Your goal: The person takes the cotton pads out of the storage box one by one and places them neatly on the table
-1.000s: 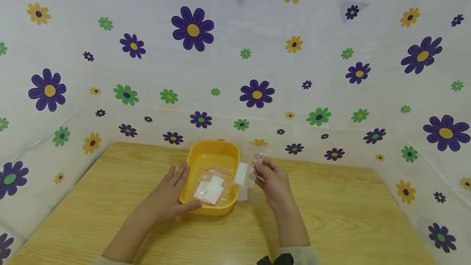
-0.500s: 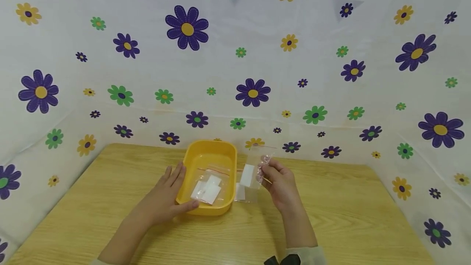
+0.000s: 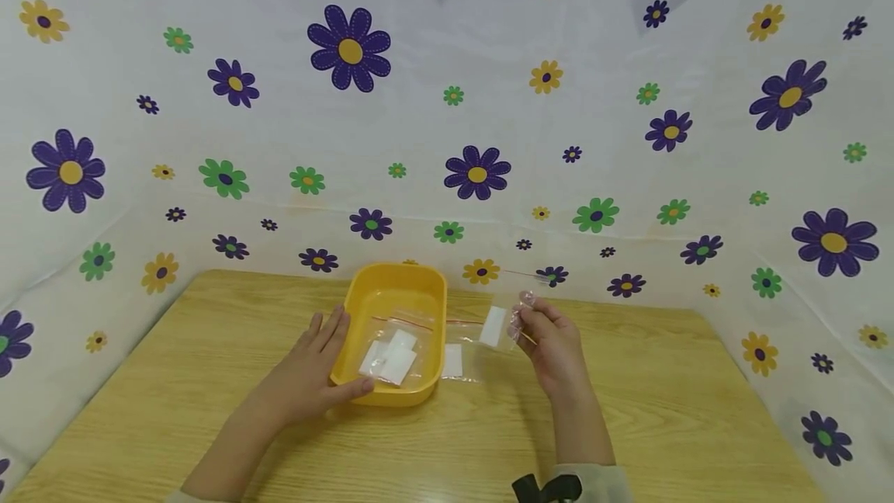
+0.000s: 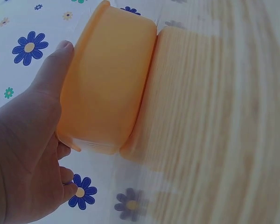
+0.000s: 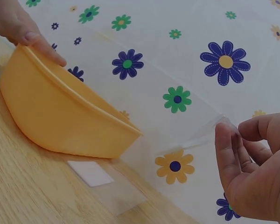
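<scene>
My left hand [image 3: 307,371] rests against the left side of a yellow plastic basin [image 3: 438,309], its thumb lying over the near rim. Several clear zip bags [image 3: 398,355] with white pieces inside lie in the basin. To the right, my right hand [image 3: 559,348] pinches the crumpled edge of a clear zip bag [image 3: 494,326], raised above the table. A flat white piece shows inside that bag. Beneath it, close to the basin's right side, another zip bag [image 3: 452,361] with a white piece lies on the table. The right wrist view shows my right fingertips [image 5: 224,133] gathered on the transparent film.
The wooden table [image 3: 663,402] extends to both sides and in front of the basin. A white cloth [image 3: 419,29] printed with purple, yellow and green flowers hangs behind it and along both sides.
My right hand has moved right with its zip bag, away from the basin, uncovering more of the bag on the table. My left hand stays at the basin.
</scene>
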A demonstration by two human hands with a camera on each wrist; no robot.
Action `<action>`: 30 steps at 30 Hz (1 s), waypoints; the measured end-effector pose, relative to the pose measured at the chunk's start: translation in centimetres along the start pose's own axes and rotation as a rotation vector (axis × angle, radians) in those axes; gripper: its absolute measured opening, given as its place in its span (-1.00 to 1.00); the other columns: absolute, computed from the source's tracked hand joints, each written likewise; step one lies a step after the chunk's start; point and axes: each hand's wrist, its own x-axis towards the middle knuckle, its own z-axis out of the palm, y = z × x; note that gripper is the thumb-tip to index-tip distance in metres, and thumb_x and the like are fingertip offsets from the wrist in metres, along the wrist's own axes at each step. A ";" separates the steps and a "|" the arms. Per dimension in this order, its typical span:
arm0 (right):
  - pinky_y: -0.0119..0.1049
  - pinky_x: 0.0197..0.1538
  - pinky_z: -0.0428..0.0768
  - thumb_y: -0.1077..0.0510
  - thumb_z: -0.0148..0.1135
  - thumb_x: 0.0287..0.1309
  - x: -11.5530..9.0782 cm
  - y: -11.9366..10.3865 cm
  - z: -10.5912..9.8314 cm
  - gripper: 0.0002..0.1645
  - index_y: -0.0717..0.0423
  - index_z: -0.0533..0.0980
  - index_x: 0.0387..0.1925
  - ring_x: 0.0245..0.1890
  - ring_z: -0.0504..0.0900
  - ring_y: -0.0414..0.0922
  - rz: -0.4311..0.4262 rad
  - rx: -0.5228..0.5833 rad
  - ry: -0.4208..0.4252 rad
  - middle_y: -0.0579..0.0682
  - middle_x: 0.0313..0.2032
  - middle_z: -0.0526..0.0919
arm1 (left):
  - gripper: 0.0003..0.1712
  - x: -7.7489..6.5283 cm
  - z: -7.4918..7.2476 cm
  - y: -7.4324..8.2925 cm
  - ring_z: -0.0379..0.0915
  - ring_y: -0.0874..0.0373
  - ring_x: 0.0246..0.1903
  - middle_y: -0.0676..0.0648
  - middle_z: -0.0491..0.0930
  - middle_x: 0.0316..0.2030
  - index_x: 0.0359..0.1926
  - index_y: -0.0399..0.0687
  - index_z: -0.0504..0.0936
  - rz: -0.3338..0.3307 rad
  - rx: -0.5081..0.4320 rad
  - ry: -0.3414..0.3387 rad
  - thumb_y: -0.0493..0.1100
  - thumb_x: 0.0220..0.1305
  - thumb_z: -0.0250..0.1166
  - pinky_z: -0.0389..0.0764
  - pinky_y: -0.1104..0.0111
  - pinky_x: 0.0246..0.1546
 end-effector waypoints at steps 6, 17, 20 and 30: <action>-0.43 -0.20 0.65 0.30 0.12 0.37 0.2 -0.1 -0.4 -0.54 0.32 0.41 0.26 -0.33 0.58 -0.25 0.016 0.002 0.017 -0.08 -0.26 0.66 | 0.30 -0.1 -0.2 0.1 -0.35 -0.34 0.53 -0.19 -0.23 0.59 0.58 -0.20 -0.11 -0.008 -0.001 -0.003 0.59 0.17 0.08 -0.02 -0.21 0.44; -0.43 -0.21 0.65 0.28 0.13 0.37 0.6 0.3 -1.0 -0.54 0.29 0.44 0.26 -0.32 0.59 -0.25 0.047 -0.017 0.039 -0.06 -0.25 0.66 | 0.31 -0.1 -0.3 0.2 -0.36 -0.34 0.53 -0.17 -0.25 0.59 0.58 -0.20 -0.12 -0.010 -0.013 -0.009 0.59 0.17 0.10 -0.03 -0.21 0.44; -0.43 -0.21 0.65 0.29 0.14 0.35 0.8 0.6 -1.2 -0.55 0.30 0.44 0.25 -0.32 0.59 -0.25 0.057 -0.017 0.044 -0.07 -0.25 0.66 | 0.31 -0.1 -0.2 0.2 -0.36 -0.34 0.53 -0.17 -0.25 0.59 0.58 -0.19 -0.12 -0.013 -0.011 -0.010 0.59 0.17 0.10 -0.03 -0.21 0.44; -0.42 -0.23 0.63 0.27 0.14 0.36 1.1 1.3 -1.8 -0.58 0.28 0.46 0.22 -0.33 0.58 -0.23 0.072 -0.029 0.049 -0.06 -0.26 0.65 | 0.30 -0.1 -0.1 0.1 -0.34 -0.34 0.53 -0.17 -0.24 0.59 0.58 -0.19 -0.12 -0.009 -0.006 -0.003 0.60 0.17 0.09 -0.01 -0.21 0.44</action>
